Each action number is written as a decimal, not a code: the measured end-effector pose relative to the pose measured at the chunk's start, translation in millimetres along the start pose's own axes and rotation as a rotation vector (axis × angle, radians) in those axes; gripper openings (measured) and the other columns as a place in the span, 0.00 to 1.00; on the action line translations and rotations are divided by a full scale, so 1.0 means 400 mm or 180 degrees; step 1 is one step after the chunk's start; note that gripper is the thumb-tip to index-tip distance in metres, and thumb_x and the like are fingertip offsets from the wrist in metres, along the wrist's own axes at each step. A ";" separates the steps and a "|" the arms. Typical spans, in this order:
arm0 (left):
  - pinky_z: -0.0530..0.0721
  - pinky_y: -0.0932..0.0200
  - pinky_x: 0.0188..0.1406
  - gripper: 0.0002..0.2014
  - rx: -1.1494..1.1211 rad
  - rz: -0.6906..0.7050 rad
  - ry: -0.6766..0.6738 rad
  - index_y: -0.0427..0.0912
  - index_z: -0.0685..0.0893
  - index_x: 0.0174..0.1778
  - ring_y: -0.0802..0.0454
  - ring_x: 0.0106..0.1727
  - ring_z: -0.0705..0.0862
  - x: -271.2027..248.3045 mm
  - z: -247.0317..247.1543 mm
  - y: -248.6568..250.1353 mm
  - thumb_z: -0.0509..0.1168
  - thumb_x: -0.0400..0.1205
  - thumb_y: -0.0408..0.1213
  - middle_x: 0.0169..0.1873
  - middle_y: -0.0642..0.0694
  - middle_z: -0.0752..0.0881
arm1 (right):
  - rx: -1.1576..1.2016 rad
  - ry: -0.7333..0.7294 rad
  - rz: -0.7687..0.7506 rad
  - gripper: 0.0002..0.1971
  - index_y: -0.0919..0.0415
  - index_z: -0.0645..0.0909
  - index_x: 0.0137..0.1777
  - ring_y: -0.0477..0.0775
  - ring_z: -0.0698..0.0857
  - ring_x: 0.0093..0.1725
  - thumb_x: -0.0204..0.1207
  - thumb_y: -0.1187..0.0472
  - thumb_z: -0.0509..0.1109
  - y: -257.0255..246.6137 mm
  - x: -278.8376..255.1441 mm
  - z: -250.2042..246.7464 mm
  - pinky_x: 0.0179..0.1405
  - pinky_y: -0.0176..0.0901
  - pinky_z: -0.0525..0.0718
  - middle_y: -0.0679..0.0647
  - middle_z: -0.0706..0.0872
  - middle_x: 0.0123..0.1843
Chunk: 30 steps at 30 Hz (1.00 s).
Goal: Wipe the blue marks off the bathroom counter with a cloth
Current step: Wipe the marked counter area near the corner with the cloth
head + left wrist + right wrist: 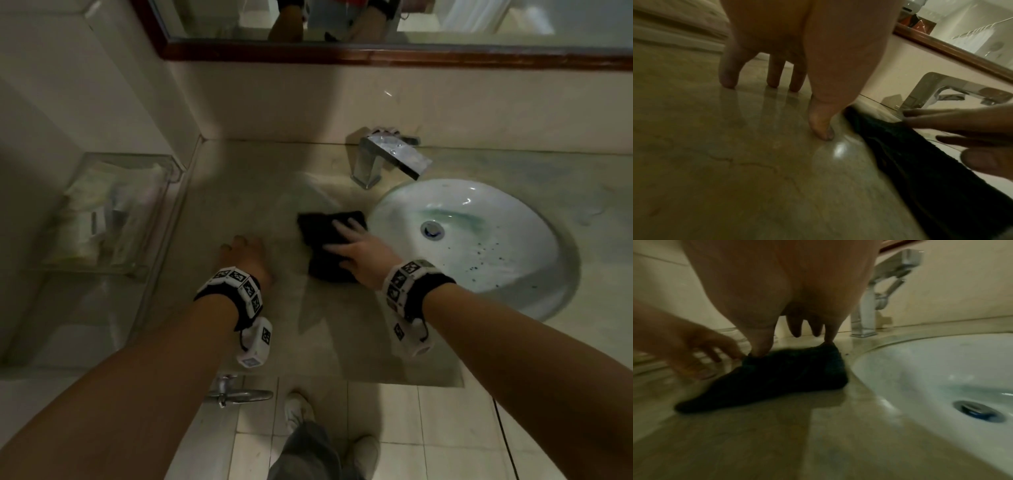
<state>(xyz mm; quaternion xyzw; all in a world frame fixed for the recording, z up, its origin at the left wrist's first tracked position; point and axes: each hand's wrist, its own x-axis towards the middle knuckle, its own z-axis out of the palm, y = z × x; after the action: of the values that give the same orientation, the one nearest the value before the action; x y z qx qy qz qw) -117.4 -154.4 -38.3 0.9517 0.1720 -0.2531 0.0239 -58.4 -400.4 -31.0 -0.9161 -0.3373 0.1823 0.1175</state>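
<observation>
Right hand [359, 251] flat, fingers spread, pressing the dark cloth [325, 246] on the counter [239, 192] just left of the sink [555, 246]; left hand [248, 255] braced on fingertips, holding nothing; cloth could slide into the basin

Dim, yellowish light all round. A small glare spot shines on the wet counter [839, 150]; arm shadows fall across it. Both wrist views are soft and smeared, edges bowed by wide lenses.
</observation>
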 end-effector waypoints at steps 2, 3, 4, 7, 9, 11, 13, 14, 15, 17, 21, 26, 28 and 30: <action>0.73 0.44 0.68 0.38 -0.0050 0.0021 -0.0006 0.48 0.68 0.74 0.33 0.68 0.70 -0.004 -0.001 -0.002 0.73 0.70 0.57 0.71 0.40 0.67 | -0.0259 -0.0262 -0.0131 0.29 0.40 0.60 0.83 0.62 0.44 0.86 0.84 0.51 0.63 -0.049 0.008 0.021 0.83 0.60 0.56 0.52 0.47 0.88; 0.74 0.44 0.67 0.38 -0.0068 0.0029 -0.0007 0.48 0.68 0.73 0.33 0.68 0.69 -0.005 0.000 -0.005 0.72 0.70 0.57 0.71 0.40 0.67 | -0.0320 -0.0327 -0.0021 0.31 0.40 0.54 0.85 0.62 0.44 0.86 0.85 0.49 0.61 -0.069 0.012 0.031 0.83 0.60 0.57 0.52 0.46 0.88; 0.75 0.43 0.67 0.38 -0.0058 0.0041 -0.0010 0.49 0.68 0.73 0.34 0.67 0.69 -0.006 -0.002 -0.007 0.72 0.70 0.58 0.71 0.41 0.67 | -0.0339 -0.0401 0.0144 0.32 0.39 0.49 0.85 0.63 0.45 0.86 0.85 0.47 0.59 -0.086 0.018 0.040 0.83 0.60 0.57 0.53 0.45 0.88; 0.76 0.39 0.64 0.37 -0.0097 0.0098 -0.0057 0.51 0.70 0.70 0.35 0.65 0.70 0.004 -0.006 -0.016 0.70 0.67 0.61 0.69 0.41 0.69 | -0.0375 -0.0682 0.0482 0.33 0.38 0.42 0.85 0.67 0.43 0.86 0.86 0.43 0.55 -0.120 0.037 0.058 0.82 0.61 0.54 0.54 0.43 0.88; 0.76 0.38 0.65 0.35 -0.0134 0.0125 -0.0131 0.53 0.71 0.71 0.36 0.67 0.69 0.019 -0.013 -0.030 0.67 0.69 0.59 0.68 0.42 0.69 | -0.0517 -0.0763 0.0504 0.33 0.38 0.41 0.85 0.68 0.41 0.85 0.86 0.42 0.54 -0.128 0.052 0.067 0.82 0.62 0.51 0.54 0.40 0.88; 0.76 0.38 0.66 0.27 -0.0316 0.0080 -0.0110 0.55 0.72 0.72 0.36 0.67 0.69 0.032 -0.023 -0.050 0.65 0.76 0.53 0.70 0.44 0.69 | -0.0618 -0.0758 0.0428 0.33 0.37 0.40 0.85 0.68 0.39 0.85 0.86 0.43 0.54 -0.133 0.070 0.073 0.83 0.64 0.49 0.54 0.38 0.88; 0.75 0.39 0.66 0.21 -0.0404 0.0073 -0.0012 0.55 0.74 0.72 0.37 0.68 0.70 0.049 -0.029 -0.068 0.62 0.82 0.48 0.71 0.46 0.69 | -0.0676 -0.0729 0.0342 0.33 0.37 0.40 0.85 0.69 0.38 0.85 0.86 0.44 0.55 -0.141 0.086 0.073 0.83 0.67 0.48 0.54 0.38 0.88; 0.73 0.39 0.66 0.20 -0.0407 0.0039 0.0028 0.55 0.75 0.72 0.38 0.68 0.70 0.062 -0.032 -0.076 0.62 0.82 0.47 0.70 0.46 0.69 | -0.0690 -0.0733 0.0306 0.33 0.37 0.40 0.85 0.69 0.38 0.85 0.86 0.44 0.55 -0.147 0.100 0.073 0.82 0.69 0.47 0.54 0.38 0.88; 0.72 0.38 0.66 0.20 -0.0416 0.0007 0.0076 0.54 0.75 0.71 0.38 0.69 0.69 0.072 -0.037 -0.081 0.64 0.82 0.46 0.70 0.46 0.69 | -0.0705 -0.0744 0.0280 0.34 0.36 0.40 0.85 0.70 0.38 0.84 0.86 0.44 0.55 -0.153 0.115 0.072 0.82 0.69 0.46 0.55 0.37 0.88; 0.71 0.36 0.65 0.20 -0.0389 -0.0014 0.0149 0.53 0.76 0.69 0.38 0.69 0.68 0.090 -0.047 -0.086 0.67 0.80 0.44 0.70 0.46 0.69 | -0.0728 -0.0744 0.0240 0.34 0.36 0.39 0.84 0.70 0.37 0.84 0.86 0.43 0.55 -0.163 0.147 0.069 0.82 0.70 0.44 0.55 0.37 0.88; 0.72 0.33 0.66 0.27 -0.0490 -0.0045 0.0204 0.54 0.75 0.68 0.38 0.73 0.65 0.141 -0.070 -0.104 0.72 0.73 0.47 0.75 0.47 0.65 | -0.0682 -0.0789 0.0250 0.34 0.35 0.38 0.84 0.69 0.34 0.84 0.86 0.42 0.54 -0.179 0.221 0.059 0.82 0.71 0.42 0.54 0.35 0.87; 0.72 0.31 0.69 0.50 -0.0478 0.0044 -0.0158 0.55 0.64 0.76 0.36 0.76 0.62 0.197 -0.096 -0.135 0.79 0.58 0.57 0.77 0.47 0.61 | -0.0606 -0.0904 0.0377 0.33 0.35 0.36 0.84 0.70 0.32 0.84 0.86 0.42 0.52 -0.210 0.334 0.036 0.81 0.72 0.41 0.55 0.32 0.87; 0.74 0.33 0.68 0.54 -0.0493 0.0026 -0.0167 0.54 0.60 0.79 0.36 0.76 0.60 0.203 -0.094 -0.140 0.81 0.59 0.58 0.78 0.48 0.59 | -0.0590 -0.0935 0.0414 0.33 0.35 0.36 0.84 0.70 0.32 0.84 0.87 0.42 0.51 -0.219 0.382 0.021 0.81 0.72 0.40 0.55 0.32 0.87; 0.76 0.33 0.66 0.55 -0.0460 -0.0017 -0.0098 0.55 0.59 0.79 0.38 0.77 0.60 0.203 -0.094 -0.140 0.81 0.59 0.59 0.78 0.50 0.59 | -0.0536 -0.0990 0.0467 0.33 0.36 0.36 0.84 0.69 0.32 0.83 0.87 0.42 0.51 -0.223 0.430 0.002 0.81 0.71 0.39 0.54 0.32 0.87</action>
<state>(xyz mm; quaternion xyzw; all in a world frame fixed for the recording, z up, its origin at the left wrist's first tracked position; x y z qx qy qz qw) -52.7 -71.3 -43.2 0.9431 0.1920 -0.2547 0.0945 11.2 -220.2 -45.5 -0.9056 -0.2978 0.3009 -0.0266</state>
